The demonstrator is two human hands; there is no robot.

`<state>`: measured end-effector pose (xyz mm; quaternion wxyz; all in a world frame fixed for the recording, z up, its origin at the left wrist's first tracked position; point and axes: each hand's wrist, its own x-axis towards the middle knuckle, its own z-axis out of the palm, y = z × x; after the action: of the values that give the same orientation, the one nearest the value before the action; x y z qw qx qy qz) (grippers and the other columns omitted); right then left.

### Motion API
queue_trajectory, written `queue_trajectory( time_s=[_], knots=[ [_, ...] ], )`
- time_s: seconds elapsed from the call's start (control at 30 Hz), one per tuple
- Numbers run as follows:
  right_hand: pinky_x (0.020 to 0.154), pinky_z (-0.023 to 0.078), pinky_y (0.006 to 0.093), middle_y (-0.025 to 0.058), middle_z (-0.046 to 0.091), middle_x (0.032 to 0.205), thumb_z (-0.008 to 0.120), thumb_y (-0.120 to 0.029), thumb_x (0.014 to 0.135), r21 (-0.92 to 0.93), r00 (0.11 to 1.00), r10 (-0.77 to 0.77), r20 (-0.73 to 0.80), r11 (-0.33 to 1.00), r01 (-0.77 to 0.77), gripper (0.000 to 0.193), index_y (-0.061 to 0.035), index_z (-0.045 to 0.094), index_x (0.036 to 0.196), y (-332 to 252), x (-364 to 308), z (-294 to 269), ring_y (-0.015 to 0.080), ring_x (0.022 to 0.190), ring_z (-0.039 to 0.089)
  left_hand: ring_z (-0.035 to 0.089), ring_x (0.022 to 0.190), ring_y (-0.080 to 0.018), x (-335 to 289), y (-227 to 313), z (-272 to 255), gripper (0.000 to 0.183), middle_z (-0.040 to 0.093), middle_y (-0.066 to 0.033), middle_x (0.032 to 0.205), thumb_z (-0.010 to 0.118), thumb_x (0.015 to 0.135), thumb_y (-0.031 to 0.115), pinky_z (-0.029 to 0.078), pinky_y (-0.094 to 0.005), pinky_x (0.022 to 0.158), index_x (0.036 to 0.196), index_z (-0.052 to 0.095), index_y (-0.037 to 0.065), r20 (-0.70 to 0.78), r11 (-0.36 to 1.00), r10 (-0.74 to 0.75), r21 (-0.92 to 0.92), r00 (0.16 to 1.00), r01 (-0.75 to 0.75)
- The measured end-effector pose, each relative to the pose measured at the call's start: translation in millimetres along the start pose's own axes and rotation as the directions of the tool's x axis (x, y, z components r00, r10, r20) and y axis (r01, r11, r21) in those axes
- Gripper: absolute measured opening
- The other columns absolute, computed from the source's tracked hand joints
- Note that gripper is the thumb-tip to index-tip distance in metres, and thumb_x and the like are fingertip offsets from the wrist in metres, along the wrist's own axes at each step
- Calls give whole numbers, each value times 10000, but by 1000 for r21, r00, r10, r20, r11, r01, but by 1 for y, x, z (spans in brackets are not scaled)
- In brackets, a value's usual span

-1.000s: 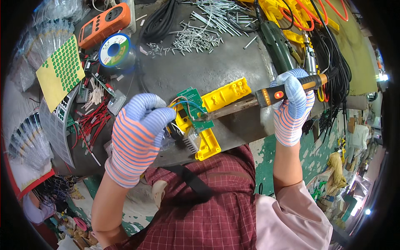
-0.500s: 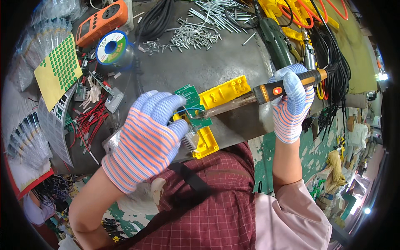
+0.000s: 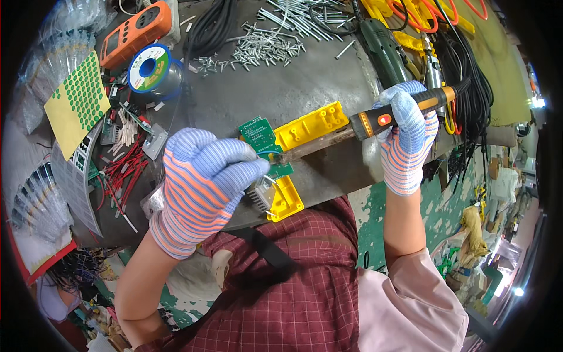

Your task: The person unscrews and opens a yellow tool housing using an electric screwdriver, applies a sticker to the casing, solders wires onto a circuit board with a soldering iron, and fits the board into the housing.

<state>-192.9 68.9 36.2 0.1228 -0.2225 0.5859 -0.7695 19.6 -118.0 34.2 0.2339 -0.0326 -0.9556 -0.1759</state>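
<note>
My right hand (image 3: 404, 132) is wrapped round the black-and-orange handle of a soldering iron (image 3: 375, 121), whose small light glows orange. The iron's long metal shaft slants left, and its tip meets a green circuit board (image 3: 258, 136) beside a short blue wire (image 3: 267, 152). My left hand (image 3: 211, 182) is closed in a pinch at the board's left edge; a thin white wire (image 3: 270, 178) pokes out at its fingertips. Under the board lies a yellow plastic housing (image 3: 314, 124), and a finned metal heat sink (image 3: 260, 198) sits at its near end. Both hands wear striped gloves.
To the left are a solder spool (image 3: 151, 67), an orange meter (image 3: 134, 32), a yellow sticker sheet (image 3: 79, 100) and red wires (image 3: 126, 170). Loose screws (image 3: 270, 50) lie at the back. A dark green power tool (image 3: 384, 50) and black cables (image 3: 463, 82) stand at the right.
My left hand has gone from spread fingers around the board's edge to a tight pinch beside it. The right hand and soldering iron have shifted only slightly, the tip staying at the board.
</note>
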Motion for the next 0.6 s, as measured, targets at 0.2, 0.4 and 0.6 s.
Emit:
queue_trajectory(
  time_s=[0.2, 0.4, 0.6],
  knots=[
    [515, 475, 204, 41, 679, 799, 719, -120, 870, 12, 1000, -8, 1, 1000, 8, 111, -46, 651, 918, -2, 0, 4, 63, 612, 589, 584, 817, -273, 13, -7, -6, 200, 664, -21, 888, 755, 694, 119, 436, -417, 804, 882, 721, 179, 130, 993, -32, -111, 991, 47],
    [520, 440, 189, 21, 675, 810, 721, -152, 871, -34, 994, 90, 65, 996, -88, 122, -56, 654, 907, -8, 0, -3, 58, 620, 575, 594, 836, -297, 23, -8, -6, 217, 652, -78, 885, 752, 671, 97, 466, -423, 753, 882, 715, 132, 264, 998, 54, -58, 963, -40],
    [712, 551, 325, 68, 654, 845, 688, -186, 881, 66, 992, 124, 27, 990, -126, 166, -54, 610, 945, -7, 1, -23, 189, 766, 655, 572, 832, -326, 26, -10, -3, 201, 621, -105, 877, 734, 692, 105, 476, -424, 762, 891, 706, 106, 292, 996, 39, -94, 956, -12]
  ],
)
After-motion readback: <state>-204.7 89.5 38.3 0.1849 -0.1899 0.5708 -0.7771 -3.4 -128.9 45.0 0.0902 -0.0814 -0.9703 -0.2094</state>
